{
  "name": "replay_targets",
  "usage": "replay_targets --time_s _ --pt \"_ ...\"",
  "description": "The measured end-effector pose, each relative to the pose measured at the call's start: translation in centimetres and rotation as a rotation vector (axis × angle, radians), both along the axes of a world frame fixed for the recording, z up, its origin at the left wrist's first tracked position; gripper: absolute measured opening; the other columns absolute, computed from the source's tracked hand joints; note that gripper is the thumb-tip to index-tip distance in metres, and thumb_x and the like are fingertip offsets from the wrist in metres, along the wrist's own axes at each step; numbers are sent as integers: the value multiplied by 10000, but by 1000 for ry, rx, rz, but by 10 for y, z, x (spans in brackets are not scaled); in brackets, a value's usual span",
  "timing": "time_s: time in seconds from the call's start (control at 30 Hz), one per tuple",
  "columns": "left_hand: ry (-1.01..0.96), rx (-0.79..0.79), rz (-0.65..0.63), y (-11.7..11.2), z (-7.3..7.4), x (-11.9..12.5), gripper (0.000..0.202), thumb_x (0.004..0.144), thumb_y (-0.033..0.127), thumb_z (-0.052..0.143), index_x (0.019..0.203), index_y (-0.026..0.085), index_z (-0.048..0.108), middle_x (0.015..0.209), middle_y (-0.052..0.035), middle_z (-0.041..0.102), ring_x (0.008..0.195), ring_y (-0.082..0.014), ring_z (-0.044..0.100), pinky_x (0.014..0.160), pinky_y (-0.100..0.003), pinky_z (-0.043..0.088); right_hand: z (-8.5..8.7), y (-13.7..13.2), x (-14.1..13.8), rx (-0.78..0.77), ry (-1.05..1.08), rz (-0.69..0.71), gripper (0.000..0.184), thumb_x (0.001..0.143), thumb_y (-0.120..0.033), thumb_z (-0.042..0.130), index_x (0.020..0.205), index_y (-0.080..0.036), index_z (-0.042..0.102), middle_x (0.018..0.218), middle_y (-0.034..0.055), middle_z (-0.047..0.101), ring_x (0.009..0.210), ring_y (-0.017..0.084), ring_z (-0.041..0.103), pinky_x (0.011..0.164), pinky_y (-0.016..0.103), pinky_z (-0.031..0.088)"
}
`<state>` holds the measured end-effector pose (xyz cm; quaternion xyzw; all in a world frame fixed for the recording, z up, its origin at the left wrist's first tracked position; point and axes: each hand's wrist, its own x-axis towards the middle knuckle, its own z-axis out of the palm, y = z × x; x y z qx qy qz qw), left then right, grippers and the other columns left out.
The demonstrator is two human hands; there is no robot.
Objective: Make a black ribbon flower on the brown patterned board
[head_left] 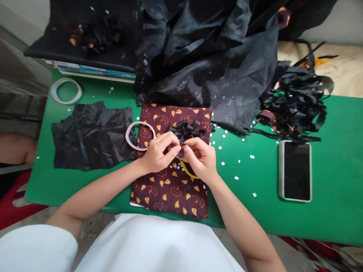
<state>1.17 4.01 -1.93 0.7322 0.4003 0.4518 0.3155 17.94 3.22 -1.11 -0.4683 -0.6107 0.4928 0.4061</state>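
My left hand (161, 153) and my right hand (202, 156) meet over a maroon cloth (159, 189) printed with orange leaf shapes. Their fingertips pinch a small dark strip (182, 146) between them; most of it is hidden by the fingers. Just beyond lies a bunch of curled black strips (185, 130). Under my right hand a yellow curved loop (189, 170) shows in part, with small white bits around it. To the left, a roll of white tape (129, 139) rests partly on the cloth.
A crumpled black sheet (93, 136) and another tape roll (53, 92) lie left on the green table (334, 170). Large black sheeting (198, 64) covers the back. At right are a heap of black strips (300, 98) and a phone (297, 170). Another person's arm (17, 148) shows at far left.
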Motion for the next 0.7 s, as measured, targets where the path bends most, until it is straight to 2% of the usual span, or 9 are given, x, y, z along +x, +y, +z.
replay_targets --time_s 0.2,0.47,0.7 --pt "55 6 -20 0 0 0 194 956 248 491 776 181 513 692 17 554 644 -94 519 640 -232 423 -2 0 1 40 -29 4 99 924 -273 545 845 -219 573 579 -49 564 467 85 513 458 226 420" --pt "53 -10 -23 0 0 0 187 960 237 484 785 182 521 708 11 569 663 -97 541 646 -230 435 -2 1 3 -23 65 47 93 920 -300 566 870 -222 573 616 -43 587 503 94 550 472 228 437" --pt "43 -2 -23 1 0 1 172 950 206 499 780 180 516 701 18 557 658 -88 536 651 -217 434 -1 1 2 -28 32 36 95 908 -302 582 860 -223 562 625 -46 578 491 88 534 457 224 421"
